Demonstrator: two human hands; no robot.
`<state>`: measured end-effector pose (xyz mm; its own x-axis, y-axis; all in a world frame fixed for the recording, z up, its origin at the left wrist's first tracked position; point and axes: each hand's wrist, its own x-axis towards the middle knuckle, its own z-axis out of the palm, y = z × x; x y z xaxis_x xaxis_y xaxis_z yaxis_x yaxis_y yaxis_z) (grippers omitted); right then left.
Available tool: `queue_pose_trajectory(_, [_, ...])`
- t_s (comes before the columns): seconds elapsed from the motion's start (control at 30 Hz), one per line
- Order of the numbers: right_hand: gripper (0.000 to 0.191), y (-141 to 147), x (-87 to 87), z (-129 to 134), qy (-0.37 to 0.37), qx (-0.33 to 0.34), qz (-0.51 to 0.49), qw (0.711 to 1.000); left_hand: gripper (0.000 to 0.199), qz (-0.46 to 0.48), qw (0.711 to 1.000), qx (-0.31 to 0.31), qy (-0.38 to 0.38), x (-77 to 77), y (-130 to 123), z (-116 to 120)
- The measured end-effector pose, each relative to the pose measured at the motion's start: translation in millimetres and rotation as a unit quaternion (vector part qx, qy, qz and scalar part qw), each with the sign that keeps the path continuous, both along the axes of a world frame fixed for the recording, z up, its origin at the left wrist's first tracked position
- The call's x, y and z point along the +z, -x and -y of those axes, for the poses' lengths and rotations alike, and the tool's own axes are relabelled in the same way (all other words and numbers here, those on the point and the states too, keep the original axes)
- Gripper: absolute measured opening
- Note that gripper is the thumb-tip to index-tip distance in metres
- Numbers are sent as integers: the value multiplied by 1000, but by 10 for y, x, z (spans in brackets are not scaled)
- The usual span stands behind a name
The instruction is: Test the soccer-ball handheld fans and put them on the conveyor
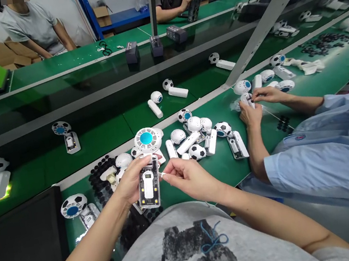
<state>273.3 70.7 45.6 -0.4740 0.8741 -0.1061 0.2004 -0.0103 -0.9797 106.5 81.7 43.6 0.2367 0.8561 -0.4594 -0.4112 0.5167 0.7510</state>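
Faces green workbench [225, 179] alongside conveyor belt [109, 116], with slanted metal post [271, 18] crossing the far side. Includes clustered fans [197, 152] beyond and black panel [22, 256] at left. Clamps left hand [131, 181] around handheld fan [148, 187], raised above workbench. Angles right hand [197, 177] inward, pinching what appears to be small white part [162, 174] at handle edge.

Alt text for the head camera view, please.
A left hand holds a gadget with a see-through front while the right hand pinches something small at its side. Similar gadgets lie beyond on a green bench, beside a co-worker's hands.
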Motion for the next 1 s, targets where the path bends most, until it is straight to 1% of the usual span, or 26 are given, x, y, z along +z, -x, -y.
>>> queue_pose_trajectory(0.1, [8,-9,-7,-27,15,27,17,999,24,-68,998,-9,6,-10,-44,-11])
queue_pose_trajectory(0.23, [8,18,-67,-74,55,27,22,998,22,-75,997,-6,7,-68,-94,-12])
queue_pose_trajectory(0.27, [8,30,-82,-83,53,28,24,998,21,-72,997,-8,4,-76,-101,-7])
queue_pose_trajectory(0.33, [11,46,-106,-100,26,35,36,998,20,-68,997,-24,-7,-70,-89,-12])
queue_pose_trajectory(0.4, [16,30,-116,-121,-12,41,53,998,22,-75,996,-46,-18,-44,-15,-72])
queue_pose_trajectory(0.43, [18,2,-118,-137,-24,38,59,997,23,-84,995,-41,-21,-32,54,-136])
queue_pose_trajectory(0.47, [19,-40,-119,-157,-27,29,63,997,24,-96,995,-18,-25,-25,145,-227])
queue_pose_trajectory(0.5, [20,-94,-119,-181,-19,14,64,998,25,-113,993,19,-29,-27,255,-345])
queue_pose_trajectory(0.57, [21,-214,-123,-241,12,-23,57,998,27,-154,982,101,-42,-62,513,-650])
queue_pose_trajectory(0.6, [22,-267,-126,-271,28,-36,51,998,27,-175,975,127,-49,-96,645,-825])
queue_pose_trajectory(0.7, [27,-345,-138,-332,55,-58,35,996,28,-213,964,147,-58,-255,968,-1361])
queue_pose_trajectory(0.8, [30,-325,-143,-338,71,-61,32,995,22,-249,953,165,-50,-462,1129,-1803])
queue_pose_trajectory(0.9, [32,-309,-143,-344,87,-67,42,993,13,-294,940,172,-23,-630,1230,-2083])
queue_pose_trajectory(0.97, [31,-326,-146,-367,93,-79,42,992,15,-325,926,192,-18,-687,1345,-2180])
queue_pose_trajectory(1.0, [31,-340,-150,-383,95,-84,41,991,18,-339,916,212,-24,-698,1427,-2206])
